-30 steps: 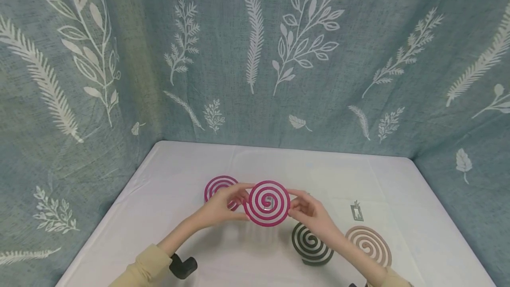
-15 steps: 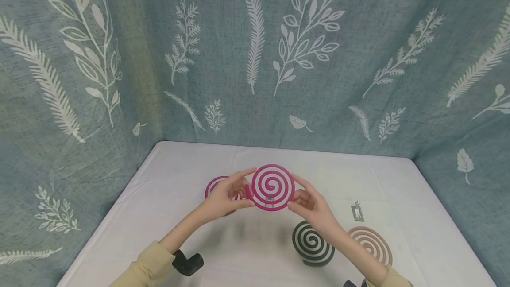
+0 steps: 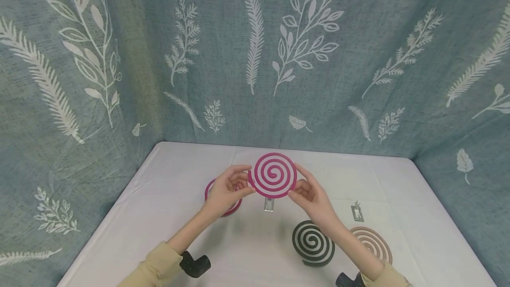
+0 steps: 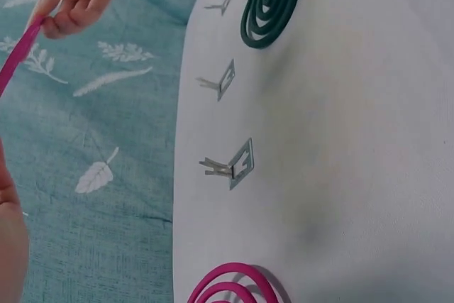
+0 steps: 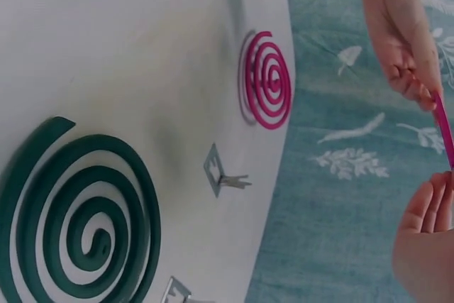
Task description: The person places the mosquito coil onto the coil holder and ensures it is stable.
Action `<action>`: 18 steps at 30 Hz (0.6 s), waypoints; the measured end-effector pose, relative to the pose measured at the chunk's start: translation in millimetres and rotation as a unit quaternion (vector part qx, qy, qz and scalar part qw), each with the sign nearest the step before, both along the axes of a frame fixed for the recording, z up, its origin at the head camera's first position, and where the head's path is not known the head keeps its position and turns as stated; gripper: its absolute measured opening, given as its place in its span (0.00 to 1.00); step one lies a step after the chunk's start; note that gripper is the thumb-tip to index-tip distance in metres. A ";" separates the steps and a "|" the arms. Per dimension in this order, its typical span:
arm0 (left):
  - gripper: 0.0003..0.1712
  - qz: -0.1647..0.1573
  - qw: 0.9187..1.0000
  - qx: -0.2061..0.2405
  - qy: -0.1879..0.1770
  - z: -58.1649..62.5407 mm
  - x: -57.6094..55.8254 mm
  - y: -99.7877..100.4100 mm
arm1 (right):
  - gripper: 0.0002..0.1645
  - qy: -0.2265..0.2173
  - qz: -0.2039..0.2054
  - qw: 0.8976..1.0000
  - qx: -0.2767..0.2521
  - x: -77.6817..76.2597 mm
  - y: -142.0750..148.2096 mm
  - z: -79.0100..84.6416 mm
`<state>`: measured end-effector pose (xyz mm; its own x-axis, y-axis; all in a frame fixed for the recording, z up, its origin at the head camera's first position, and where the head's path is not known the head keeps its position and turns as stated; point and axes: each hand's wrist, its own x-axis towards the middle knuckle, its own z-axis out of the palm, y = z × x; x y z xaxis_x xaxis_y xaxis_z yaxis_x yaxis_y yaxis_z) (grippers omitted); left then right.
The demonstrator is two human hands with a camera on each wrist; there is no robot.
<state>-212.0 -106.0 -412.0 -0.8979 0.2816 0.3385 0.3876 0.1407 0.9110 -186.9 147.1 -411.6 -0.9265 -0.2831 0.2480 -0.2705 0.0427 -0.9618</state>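
Both hands hold up a pink mosquito coil (image 3: 274, 173), its flat spiral facing the head camera. My left hand (image 3: 228, 190) pinches its left edge between thumb and fingers. On the opposite edge, my right hand (image 3: 315, 197) pinches it the same way. From the wrists the coil shows edge-on as a thin pink strip (image 4: 17, 58). Behind the left hand a second pink coil (image 5: 274, 84) lies on the table, partly hidden in the head view. A dark green coil (image 3: 313, 243) lies below the right hand.
A tan coil (image 3: 370, 242) lies at the right, partly covered by the right forearm. Small metal coil stands (image 4: 242, 164) sit along the table's far part, one of them (image 3: 357, 211) at the right. A patterned blue-green curtain (image 3: 255, 114) rises behind the white table (image 3: 191, 158).
Both hands have carried the pink coil upward in the head view and slightly right. A metal stand seen through it earlier now shows below its lower edge.
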 end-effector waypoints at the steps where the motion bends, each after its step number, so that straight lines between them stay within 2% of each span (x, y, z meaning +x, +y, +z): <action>1: 0.31 0.009 1.000 -0.001 -0.001 -0.4 -0.3 0.8 | 0.41 -0.001 -0.004 1.000 0.000 -0.8 -0.2 0.3; 5: 0.30 0.035 0.999 -0.002 -0.004 -1.1 -1.1 4.2 | 0.41 -0.013 -0.024 1.000 -0.003 -3.3 -1.1 1.1; 14: 0.34 0.041 0.999 0.032 -0.005 -8.0 -4.5 14.9 | 0.36 -0.027 -0.076 0.997 0.001 -8.8 -5.7 -2.3; 18: 0.36 0.057 0.998 0.033 -0.017 -10.3 -5.1 19.6 | 0.36 -0.026 -0.084 0.996 0.000 -12.3 -7.2 -4.8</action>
